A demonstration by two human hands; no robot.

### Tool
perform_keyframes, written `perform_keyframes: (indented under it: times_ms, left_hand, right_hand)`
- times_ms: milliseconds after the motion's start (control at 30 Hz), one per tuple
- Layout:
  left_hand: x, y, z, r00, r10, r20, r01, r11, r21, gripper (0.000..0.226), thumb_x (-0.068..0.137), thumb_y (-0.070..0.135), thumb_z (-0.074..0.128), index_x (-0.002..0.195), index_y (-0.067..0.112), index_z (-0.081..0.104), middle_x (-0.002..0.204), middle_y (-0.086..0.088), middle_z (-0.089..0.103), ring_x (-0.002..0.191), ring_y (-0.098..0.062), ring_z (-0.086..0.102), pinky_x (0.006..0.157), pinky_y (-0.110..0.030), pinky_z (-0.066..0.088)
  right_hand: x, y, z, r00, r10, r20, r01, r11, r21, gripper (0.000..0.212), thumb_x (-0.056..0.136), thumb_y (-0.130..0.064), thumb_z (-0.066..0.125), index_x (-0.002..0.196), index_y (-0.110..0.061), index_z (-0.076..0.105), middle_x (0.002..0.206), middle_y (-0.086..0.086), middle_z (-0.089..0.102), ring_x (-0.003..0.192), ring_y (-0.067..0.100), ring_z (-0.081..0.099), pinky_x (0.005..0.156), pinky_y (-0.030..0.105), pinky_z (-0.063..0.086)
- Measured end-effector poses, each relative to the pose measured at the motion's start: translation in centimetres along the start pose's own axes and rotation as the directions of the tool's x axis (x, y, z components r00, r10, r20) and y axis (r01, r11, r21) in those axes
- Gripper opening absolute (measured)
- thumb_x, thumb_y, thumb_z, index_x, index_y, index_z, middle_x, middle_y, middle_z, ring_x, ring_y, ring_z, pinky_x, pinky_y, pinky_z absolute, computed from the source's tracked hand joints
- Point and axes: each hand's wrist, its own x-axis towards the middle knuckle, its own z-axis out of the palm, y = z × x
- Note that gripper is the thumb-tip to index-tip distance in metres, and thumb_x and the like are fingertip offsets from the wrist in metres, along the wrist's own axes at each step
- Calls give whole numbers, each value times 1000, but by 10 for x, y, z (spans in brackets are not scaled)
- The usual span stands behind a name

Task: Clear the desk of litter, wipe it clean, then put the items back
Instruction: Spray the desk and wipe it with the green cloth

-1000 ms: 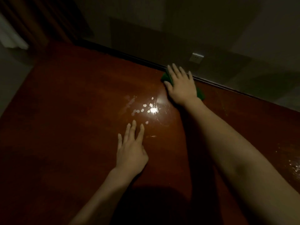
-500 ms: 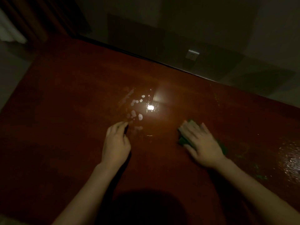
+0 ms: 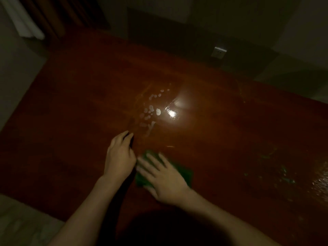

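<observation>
The right hand (image 3: pixel 166 181) has swept the green cloth (image 3: pixel 184 172) a long way: a second ago it was pressed flat at the far edge of the table (image 3: pixel 71 121), at about one o'clock from the shiny patch, and now it sits near the front edge, around six o'clock from that glare, just beside the left hand (image 3: pixel 119 158). The stroke ran from back to front, then across toward the middle, so I'd judge the wiping is well under way, with nothing put back yet.

The right hand's grip is flat and spread, fingers straight, pressing the cloth down rather than clutching it; the motion blurs it a little. The left hand has drawn its fingers in since a second ago, when they lay straight; now they curl with the tips on the wood, holding nothing I can make out.

The cloth is dark green, soft, bunched under the palm, showing at eleven and three o'clock of it. White droplets (image 3: pixel 150 109) remain unwiped at twelve o'clock from the hands, and wet green-tinged smears (image 3: pixel 276 174) shine far right.
</observation>
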Motion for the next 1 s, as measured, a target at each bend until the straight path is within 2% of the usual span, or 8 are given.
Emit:
perform_keyframes:
  times_ms: [100, 233, 367, 467, 600, 733, 900, 1000]
  left_hand:
    - [-10, -8, -4, 1000, 2, 26, -2, 1000, 12, 49, 95, 4, 43, 143, 10, 39, 151, -6, 32, 140, -20, 23, 116, -36, 22]
    - [-24, -19, -3, 998, 35, 43, -35, 999, 15, 50, 94, 4, 44, 143, 10, 39, 152, -5, 31, 141, -19, 22, 115, -34, 19]
    - [-41, -33, 0, 998, 57, 40, -57, 998, 0, 51, 93, 2, 43, 143, 10, 38, 152, -4, 31, 141, -18, 22, 115, -33, 18]
    - [-59, -46, -1, 998, 55, 37, -54, 998, -38, 52, 93, 1, 41, 144, 10, 38, 151, -4, 33, 140, -17, 23, 115, -31, 18]
    - [-81, -73, -5, 998, 50, 45, -48, 998, -50, 51, 93, 0, 40, 143, 9, 38, 150, -5, 34, 140, -17, 23, 115, -32, 19]
    - [-96, -93, -8, 997, 67, 48, -66, 997, -34, 50, 92, 0, 41, 142, 8, 40, 150, -7, 35, 138, -20, 26, 114, -32, 20]
    - [-113, -106, -8, 993, 100, 69, -100, 995, -5, 50, 93, 3, 41, 143, 8, 39, 152, -7, 31, 139, -21, 24, 114, -34, 20]
    - [-124, -113, -4, 989, 116, 93, -121, 992, 46, 51, 96, 11, 41, 146, 10, 33, 155, -6, 24, 142, -21, 18, 115, -35, 17]
  right_hand:
    - [-70, -7, 19, 989, -137, 57, 141, 988, -60, 63, 96, -52, 29, 151, -26, 13, 156, -1, 17, 145, 21, 11, 119, 49, 1]
    - [-113, 53, 20, 956, 294, -3, -294, 956, 22, 63, 98, -54, 21, 153, -27, 4, 156, 0, 19, 143, 25, 23, 118, 44, 7]
    - [-70, 94, -3, 664, 745, -64, -725, 662, 189, 61, 99, -51, 19, 152, -23, 5, 159, 2, 5, 147, 22, 6, 119, 45, 4]
    - [-19, 89, -16, 530, 845, -69, -818, 531, 220, 62, 101, -48, 21, 153, -20, 3, 161, 5, 1, 148, 24, 1, 120, 47, 3]
    - [22, 16, -16, 752, 657, -60, -644, 751, 144, 63, 100, -50, 22, 153, -24, 2, 160, 2, 1, 148, 23, -2, 116, 44, -7]
    - [3, -107, 17, 978, 206, -12, -206, 977, 47, 62, 96, -48, 31, 151, -23, 21, 158, 3, 20, 146, 27, 17, 115, 48, 2]
    - [-86, -139, 50, 990, -126, 57, 129, 990, -61, 62, 96, -52, 31, 151, -26, 21, 156, -2, 25, 144, 21, 17, 117, 46, 6]
    - [-119, -103, 49, 1000, 24, 9, -23, 998, -65, 61, 98, -54, 24, 151, -27, 14, 155, -1, 24, 143, 19, 18, 115, 48, 15]
